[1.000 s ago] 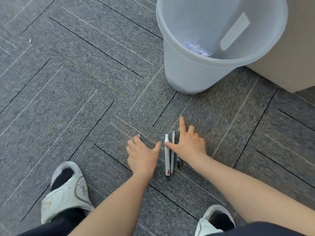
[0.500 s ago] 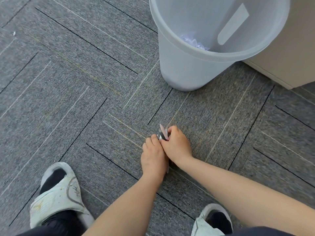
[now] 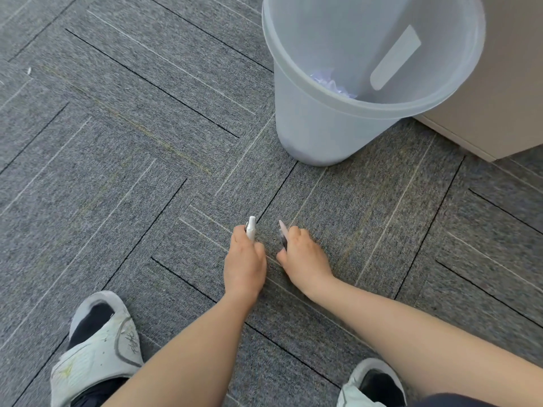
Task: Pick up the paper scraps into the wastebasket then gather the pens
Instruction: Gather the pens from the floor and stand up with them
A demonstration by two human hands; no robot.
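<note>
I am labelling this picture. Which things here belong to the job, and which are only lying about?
Job: pens in left hand and right hand; wastebasket; paper scraps inside it.
Not job: slippers; cabinet; carpet.

Wastebasket (image 3: 329,127) beyond pens (image 3: 251,229) (scraps (image 3: 332,83) inside)

Pen bodies hidden inside left hand (image 3: 245,264) and right hand (image 3: 305,259); wastebasket (image 3: 323,127) top cropped; pen count unclear.

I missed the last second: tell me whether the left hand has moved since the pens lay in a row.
Yes. The left hand, now closed on a white pen, has shifted right along the carpet, toward the wastebasket.
</note>
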